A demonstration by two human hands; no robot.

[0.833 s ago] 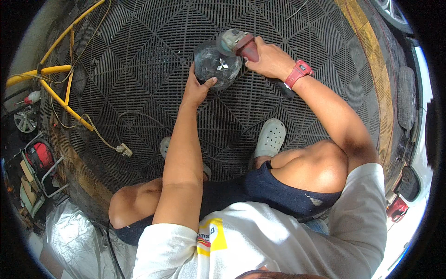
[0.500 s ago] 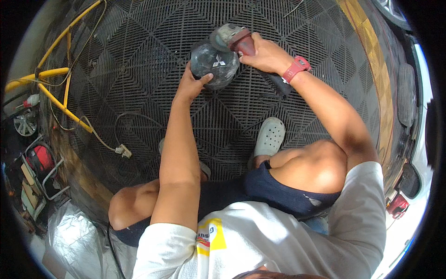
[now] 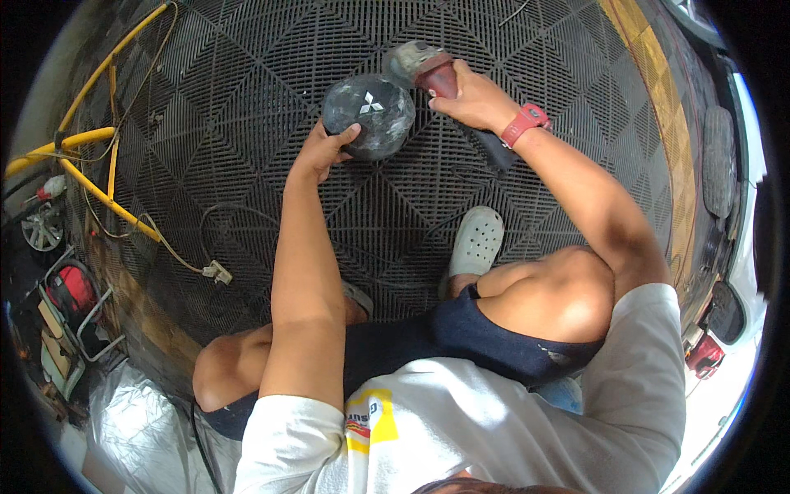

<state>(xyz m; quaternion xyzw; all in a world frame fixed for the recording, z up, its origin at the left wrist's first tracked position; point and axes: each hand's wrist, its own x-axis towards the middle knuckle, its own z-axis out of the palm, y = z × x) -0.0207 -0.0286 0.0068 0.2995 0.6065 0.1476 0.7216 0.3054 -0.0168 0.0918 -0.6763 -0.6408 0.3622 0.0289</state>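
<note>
My left hand [image 3: 325,151] grips the lower left edge of a round black cover [image 3: 377,132], thumb on its face. A silver emblem sits on the cover, and pale dusty scuffs mark its surface. My right hand [image 3: 477,97] is wrapped round the red body of an angle grinder [image 3: 438,81]. The grinder's scuffed grey head lies just beyond the cover's upper right edge; I cannot tell if they touch. Its black rear end slants down below my right wrist, which wears a red watch [image 3: 524,123]. The grinder's disc is not plainly visible.
Dark slatted floor tiles [image 3: 247,123] lie beneath, with a yellow strip at right. A yellow tubular frame [image 3: 107,132] and a cable with a pale plug [image 3: 216,272] are at left. My grey clog [image 3: 477,240] stands below. A vehicle [image 3: 745,247] flanks the right side.
My left hand has moved the cover slightly left and turned its face more toward me. The grinder has shifted slightly right, less over the cover.
</note>
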